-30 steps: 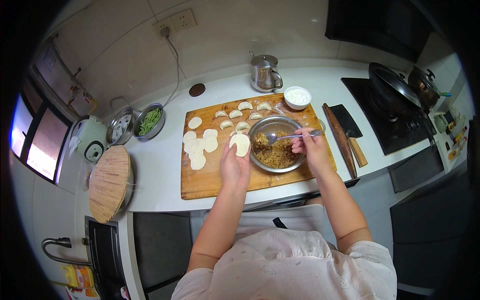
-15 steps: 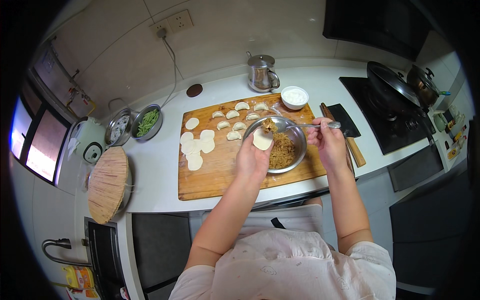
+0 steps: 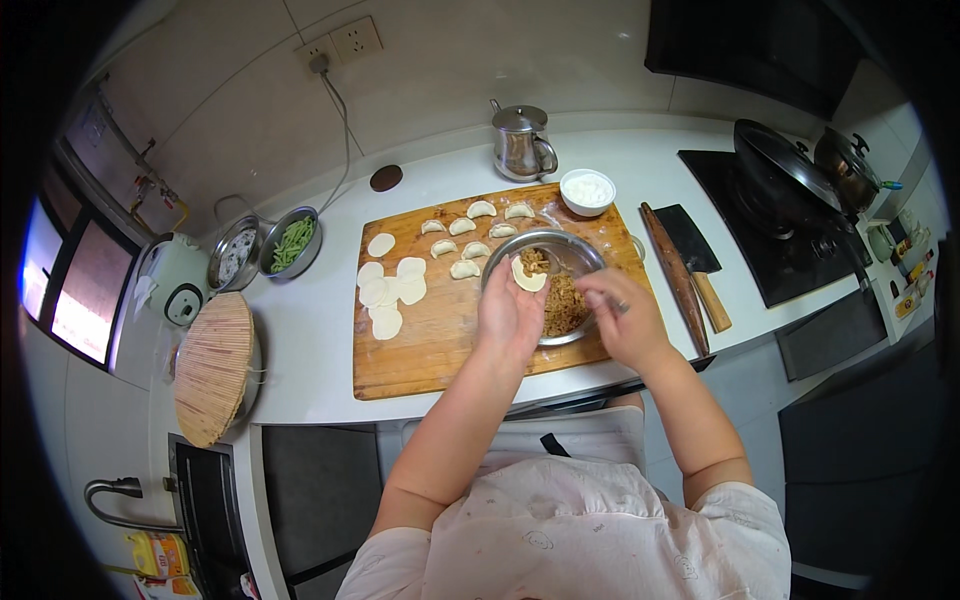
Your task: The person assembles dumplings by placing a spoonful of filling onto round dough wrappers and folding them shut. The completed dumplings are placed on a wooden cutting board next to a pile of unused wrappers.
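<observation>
Left hand [image 3: 508, 315]: cupping wrapper [image 3: 528, 277], now over bowl [image 3: 590, 250] rim, shifted off board [image 3: 440, 330]. Right hand [image 3: 625, 322]: closed, probably on spoon, drawn back from filling [image 3: 562, 300]; loading seemingly underway.

The bowl [image 3: 548, 282] is polished metal, shiny at its rim, and its filling looks coarse and crumbly. The dough wrapper [image 3: 528, 275] is pale, soft and matt. The cutting board [image 3: 430, 330] is warm, smooth wood. The countertop [image 3: 300, 340] is white and slightly glossy.
</observation>
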The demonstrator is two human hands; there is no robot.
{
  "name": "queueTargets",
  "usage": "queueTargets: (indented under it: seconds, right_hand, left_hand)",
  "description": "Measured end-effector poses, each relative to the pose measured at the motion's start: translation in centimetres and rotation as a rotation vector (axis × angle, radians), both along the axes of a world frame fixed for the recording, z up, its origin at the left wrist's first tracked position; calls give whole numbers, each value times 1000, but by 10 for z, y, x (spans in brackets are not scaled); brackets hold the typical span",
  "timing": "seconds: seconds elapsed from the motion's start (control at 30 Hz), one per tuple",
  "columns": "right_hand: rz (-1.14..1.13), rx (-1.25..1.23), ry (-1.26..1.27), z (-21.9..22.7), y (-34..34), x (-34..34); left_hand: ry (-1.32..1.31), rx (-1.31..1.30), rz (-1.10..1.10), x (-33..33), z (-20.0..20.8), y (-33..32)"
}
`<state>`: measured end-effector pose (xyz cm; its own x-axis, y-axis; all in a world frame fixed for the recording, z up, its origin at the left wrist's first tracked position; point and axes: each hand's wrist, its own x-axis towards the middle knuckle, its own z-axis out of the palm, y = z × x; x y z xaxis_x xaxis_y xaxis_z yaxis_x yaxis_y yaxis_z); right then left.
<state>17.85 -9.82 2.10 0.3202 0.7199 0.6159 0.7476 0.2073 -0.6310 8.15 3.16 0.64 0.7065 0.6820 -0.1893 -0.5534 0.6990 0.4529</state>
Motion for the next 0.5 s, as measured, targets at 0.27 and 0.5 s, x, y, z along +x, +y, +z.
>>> queueTargets:
  seconds: [0.27, 0.5]
  right_hand:
    - [92, -191, -441, -5, -4, -14]
    - [102, -124, -378, -11, -8, -10]
  left_hand:
    - [-36, -81, -16, 4, -3, 14]
    - [-112, -86, -103, -2, -10, 22]
